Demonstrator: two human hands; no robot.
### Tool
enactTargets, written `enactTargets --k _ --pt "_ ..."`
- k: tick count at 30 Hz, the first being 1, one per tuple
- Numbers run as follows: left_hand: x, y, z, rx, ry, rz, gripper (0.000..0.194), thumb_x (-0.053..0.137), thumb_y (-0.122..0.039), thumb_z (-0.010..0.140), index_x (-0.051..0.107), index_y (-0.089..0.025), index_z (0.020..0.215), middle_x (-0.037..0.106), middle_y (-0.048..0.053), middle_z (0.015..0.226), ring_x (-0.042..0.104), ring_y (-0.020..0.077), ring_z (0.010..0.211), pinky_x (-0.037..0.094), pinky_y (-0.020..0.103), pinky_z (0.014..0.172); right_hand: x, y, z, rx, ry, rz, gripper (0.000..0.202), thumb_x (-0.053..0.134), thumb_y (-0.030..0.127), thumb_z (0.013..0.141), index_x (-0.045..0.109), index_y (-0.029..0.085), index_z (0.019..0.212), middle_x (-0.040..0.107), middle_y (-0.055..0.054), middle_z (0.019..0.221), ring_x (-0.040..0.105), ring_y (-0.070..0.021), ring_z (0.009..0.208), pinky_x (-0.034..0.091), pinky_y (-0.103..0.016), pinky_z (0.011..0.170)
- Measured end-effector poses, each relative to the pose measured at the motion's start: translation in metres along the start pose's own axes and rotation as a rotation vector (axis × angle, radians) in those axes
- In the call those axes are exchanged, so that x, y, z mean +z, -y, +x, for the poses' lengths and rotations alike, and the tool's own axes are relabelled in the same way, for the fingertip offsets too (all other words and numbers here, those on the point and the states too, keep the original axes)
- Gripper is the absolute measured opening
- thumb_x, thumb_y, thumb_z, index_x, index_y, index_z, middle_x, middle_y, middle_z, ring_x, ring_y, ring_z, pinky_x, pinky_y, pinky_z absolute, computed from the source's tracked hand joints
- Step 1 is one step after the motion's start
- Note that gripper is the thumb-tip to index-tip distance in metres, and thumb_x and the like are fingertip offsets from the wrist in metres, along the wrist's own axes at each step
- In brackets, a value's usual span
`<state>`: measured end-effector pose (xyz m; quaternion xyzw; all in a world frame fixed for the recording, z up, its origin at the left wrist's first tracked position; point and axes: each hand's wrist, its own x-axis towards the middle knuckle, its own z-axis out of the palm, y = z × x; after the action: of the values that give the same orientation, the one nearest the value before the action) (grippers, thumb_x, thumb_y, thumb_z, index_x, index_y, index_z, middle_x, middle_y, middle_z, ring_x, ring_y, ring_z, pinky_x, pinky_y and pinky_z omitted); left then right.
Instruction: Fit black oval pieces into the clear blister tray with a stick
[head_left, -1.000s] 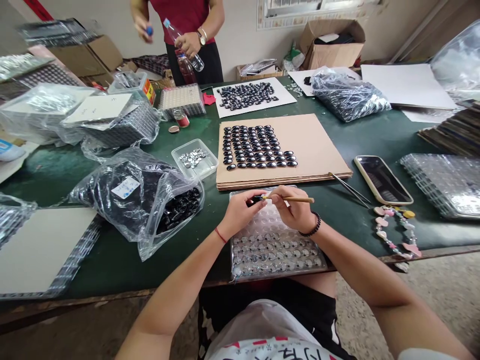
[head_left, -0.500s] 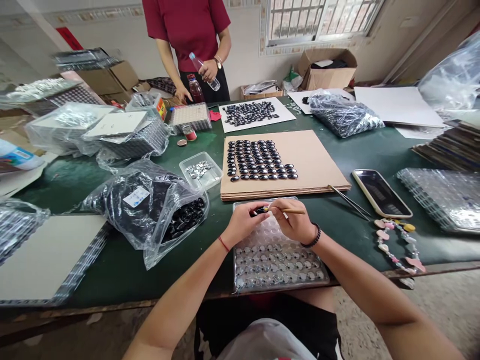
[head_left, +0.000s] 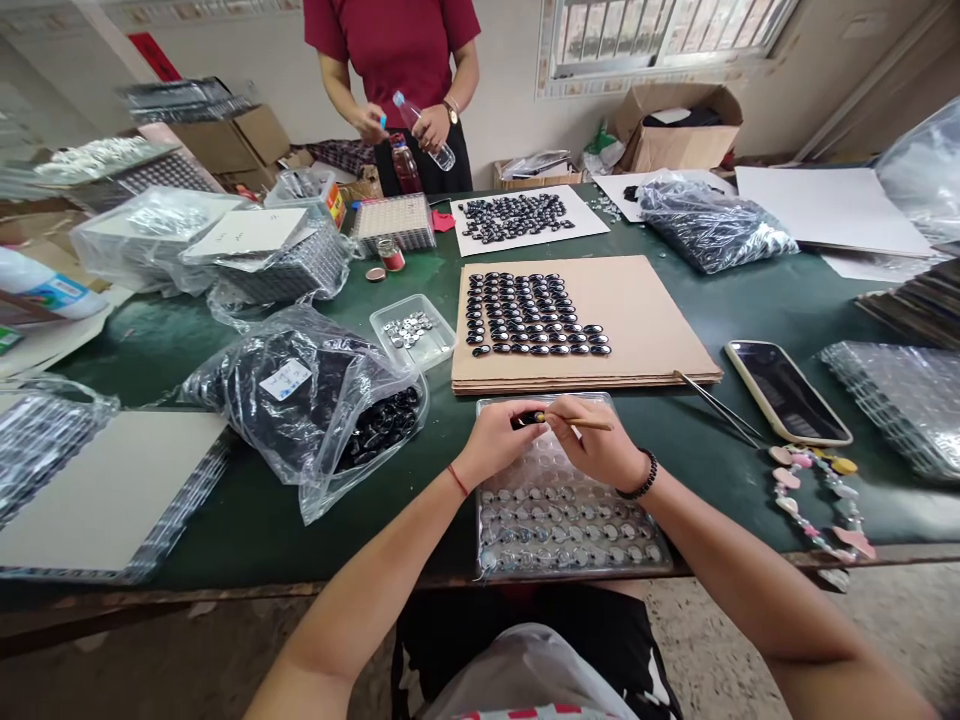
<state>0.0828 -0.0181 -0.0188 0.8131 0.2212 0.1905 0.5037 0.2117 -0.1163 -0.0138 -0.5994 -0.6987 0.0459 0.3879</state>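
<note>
My left hand [head_left: 495, 442] pinches a small glossy black oval piece [head_left: 529, 418] between thumb and fingers. In my right hand [head_left: 598, 447] is a thin wooden stick [head_left: 594, 424], its tip touching or very near the black piece; what the tip carries is too small to tell. Both hands hover over a clear plastic tray [head_left: 667, 560] with round pockets, the nearer rows filled with small clear and silvery discs. Behind the hands, a stack of brown cardboard sheets [head_left: 652, 325] bears rows of similar black ovals [head_left: 519, 312].
Left lies an open plastic bag [head_left: 319, 350] of black pieces, beside a clear box [head_left: 435, 347] of silvery parts. Right are tweezers [head_left: 720, 408], a phone [head_left: 787, 390] and a bead strap [head_left: 787, 505]. Across the table stands a person [head_left: 394, 60] holding a bottle [head_left: 424, 130].
The view has shifted slightly, so the table sits a little further right. My hands keep nearly the same pose. The person opposite has raised one hand, now holding a small blue cap.
</note>
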Motion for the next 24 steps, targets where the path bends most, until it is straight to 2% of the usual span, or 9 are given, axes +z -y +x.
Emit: enactTargets --k 2,4,8,10,12,14,17,20,24 --pt "0.000 0.001 0.000 0.008 -0.014 -0.010 0.026 0.056 -0.029 0.076 0.066 -0.017 0.097 0.067 0.004 0.094 0.060 0.0177 0.083 0.045 0.025 0.074 0.001 0.001 0.001 -0.003 0.033 0.028 0.020 0.035 0.023 0.088 0.046 0.018 0.072 0.050 -0.003 0.065 0.045 -0.0129 0.057 0.033 -0.024 0.053" --pt "0.000 0.000 -0.001 0.001 -0.016 -0.022 0.025 0.056 -0.029 0.076 0.067 -0.016 0.094 0.067 0.005 0.092 0.060 0.0180 0.082 0.045 0.025 0.074 0.001 0.000 0.002 0.070 0.037 0.134 0.021 0.037 0.026 0.088 0.047 0.018 0.071 0.051 -0.003 0.063 0.047 -0.0133 0.056 0.035 -0.025 0.054" --pt "0.000 -0.005 -0.004 -0.033 0.014 -0.045 0.023 0.059 -0.028 0.073 0.067 -0.016 0.091 0.068 0.005 0.088 0.060 0.0179 0.079 0.045 0.025 0.070 -0.003 -0.004 0.008 0.409 -0.002 0.724 0.032 0.031 0.039 0.089 0.043 0.018 0.069 0.046 0.002 0.051 0.047 -0.0120 0.042 0.037 -0.024 0.043" --pt "0.000 -0.006 -0.005 -0.044 0.012 -0.050 0.025 0.060 -0.031 0.073 0.067 -0.016 0.091 0.068 0.005 0.085 0.060 0.0168 0.074 0.044 0.023 0.065 -0.006 -0.007 0.011 0.494 -0.054 0.948 0.037 0.028 0.043 0.089 0.037 0.019 0.063 0.043 0.003 0.050 0.045 -0.0105 0.038 0.035 -0.023 0.039" --pt "-0.001 -0.006 -0.005 -0.059 -0.009 -0.057 0.030 0.060 -0.036 0.073 0.067 -0.016 0.094 0.068 0.005 0.077 0.059 0.0149 0.065 0.043 0.022 0.057 -0.006 -0.008 0.012 0.519 -0.110 0.943 0.037 0.035 0.044 0.087 0.036 0.019 0.060 0.042 0.004 0.052 0.040 -0.0073 0.037 0.031 -0.021 0.037" --pt "-0.001 -0.006 -0.006 -0.056 -0.038 -0.063 0.036 0.058 -0.040 0.074 0.065 -0.017 0.100 0.067 0.004 0.069 0.057 0.0133 0.057 0.041 0.021 0.052 -0.005 -0.008 0.012 0.549 -0.112 0.827 0.030 0.048 0.043 0.081 0.043 0.017 0.066 0.045 0.004 0.056 0.034 -0.0046 0.038 0.026 -0.019 0.036" --pt "-0.002 -0.007 -0.007 0.023 -0.065 -0.051 0.038 0.056 -0.042 0.075 0.063 -0.018 0.103 0.067 0.003 0.069 0.056 0.0118 0.055 0.041 0.021 0.054 -0.003 -0.006 0.013 0.614 0.037 0.777 0.025 0.058 0.040 0.075 0.051 0.017 0.084 0.048 0.004 0.061 0.031 -0.0037 0.040 0.023 -0.018 0.036" --pt "-0.003 -0.007 -0.008 0.113 -0.067 0.010 0.037 0.055 -0.043 0.076 0.063 -0.019 0.103 0.066 0.002 0.071 0.055 0.0111 0.056 0.041 0.021 0.056 -0.002 -0.005 0.013 0.620 0.110 0.810 0.028 0.061 0.037 0.072 0.052 0.016 0.087 0.051 0.003 0.062 0.035 -0.0040 0.042 0.025 -0.018 0.038" --pt "-0.005 -0.005 -0.008 0.148 -0.156 0.175 0.041 0.053 -0.048 0.076 0.059 -0.019 0.103 0.062 0.000 0.067 0.054 0.0110 0.057 0.039 0.021 0.057 -0.003 -0.007 0.014 0.549 0.029 0.758 0.031 0.062 0.033 0.071 0.054 0.015 0.094 0.058 -0.001 0.070 0.048 -0.0085 0.054 0.035 -0.020 0.046"
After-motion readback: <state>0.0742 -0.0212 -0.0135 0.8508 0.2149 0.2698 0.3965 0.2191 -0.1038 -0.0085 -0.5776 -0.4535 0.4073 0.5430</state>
